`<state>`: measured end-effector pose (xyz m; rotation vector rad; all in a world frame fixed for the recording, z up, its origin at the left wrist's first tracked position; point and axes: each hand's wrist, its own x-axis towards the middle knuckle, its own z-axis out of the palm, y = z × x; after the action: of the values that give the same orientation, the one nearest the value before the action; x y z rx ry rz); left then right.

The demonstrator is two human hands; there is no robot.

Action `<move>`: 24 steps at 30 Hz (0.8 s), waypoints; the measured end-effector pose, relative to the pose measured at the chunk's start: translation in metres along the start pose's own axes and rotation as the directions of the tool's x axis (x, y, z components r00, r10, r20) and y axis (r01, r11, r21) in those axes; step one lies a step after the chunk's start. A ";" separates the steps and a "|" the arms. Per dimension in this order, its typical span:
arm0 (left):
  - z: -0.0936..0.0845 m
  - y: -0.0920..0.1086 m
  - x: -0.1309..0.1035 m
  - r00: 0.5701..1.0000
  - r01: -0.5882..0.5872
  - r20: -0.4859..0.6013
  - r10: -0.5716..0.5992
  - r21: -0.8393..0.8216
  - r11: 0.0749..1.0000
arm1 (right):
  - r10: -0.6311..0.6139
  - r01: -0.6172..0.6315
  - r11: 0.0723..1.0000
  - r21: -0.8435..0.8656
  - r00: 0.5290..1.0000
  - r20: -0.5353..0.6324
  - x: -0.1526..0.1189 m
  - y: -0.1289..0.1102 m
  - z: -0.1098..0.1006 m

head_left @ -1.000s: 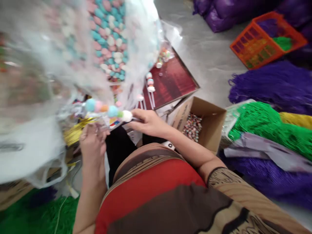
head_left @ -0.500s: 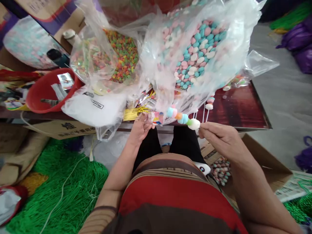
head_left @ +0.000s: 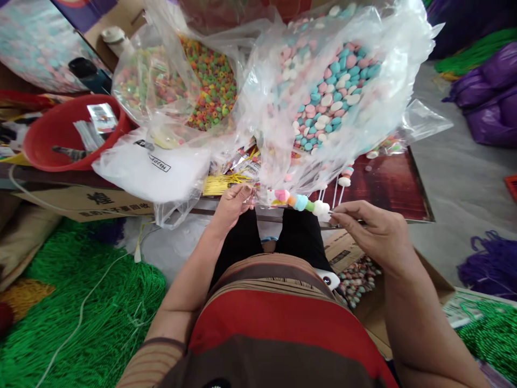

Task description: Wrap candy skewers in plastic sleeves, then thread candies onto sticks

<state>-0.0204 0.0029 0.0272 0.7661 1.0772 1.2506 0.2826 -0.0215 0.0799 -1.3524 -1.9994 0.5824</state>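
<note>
Skewer of pastel rounded pieces [head_left: 301,202], matte and chalky, pink, orange, blue, green and white in a row on a thin stick, sits between the two hands, just in front of the near edge of the dark red glossy wood-grain surface [head_left: 391,188]. Right hand [head_left: 377,229]: thumb and index fingers closed in a pinch on the stick, right beside the white piece. Left hand [head_left: 233,203]: fingertips pressed together on a clear, crinkly printed plastic wrapper [head_left: 262,197]; the skewer's pink end overlaps it, can't tell how far inside. Flat, stiff yellow ties [head_left: 216,186] lie just beyond the left hand, next to a slick white plastic bag stack [head_left: 149,167]. Behind: one big wrinkled clear bag [head_left: 399,81] of smooth oval pink, blue and white pieces, and one clear bag [head_left: 161,81] of small multicoloured ring pieces. Round red plastic bowl [head_left: 40,137] at far left. Below right, an open brown cardboard box [head_left: 369,320] with a pile of small mixed-colour pieces. Shiny stringy green strands [head_left: 121,291] heaped on the floor, left.
</note>
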 end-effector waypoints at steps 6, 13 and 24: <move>0.010 0.020 -0.006 1.000 -0.015 0.024 0.014 0.042 0.999 | -0.013 0.017 0.998 0.055 0.998 -0.065 0.001 0.009 0.011; 0.014 0.030 -0.005 0.999 -0.020 0.032 0.020 0.011 1.000 | -0.015 0.027 0.991 0.128 0.995 -0.094 0.000 0.016 0.018; 0.016 0.044 -0.018 0.977 0.101 0.198 -0.077 -0.111 0.989 | 0.206 -0.161 0.939 0.303 0.970 -0.125 -0.010 0.017 0.042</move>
<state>-0.0204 -0.0042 0.0767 0.7235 0.8609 1.1294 0.2661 -0.0251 0.0369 -1.3636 -1.6008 0.7982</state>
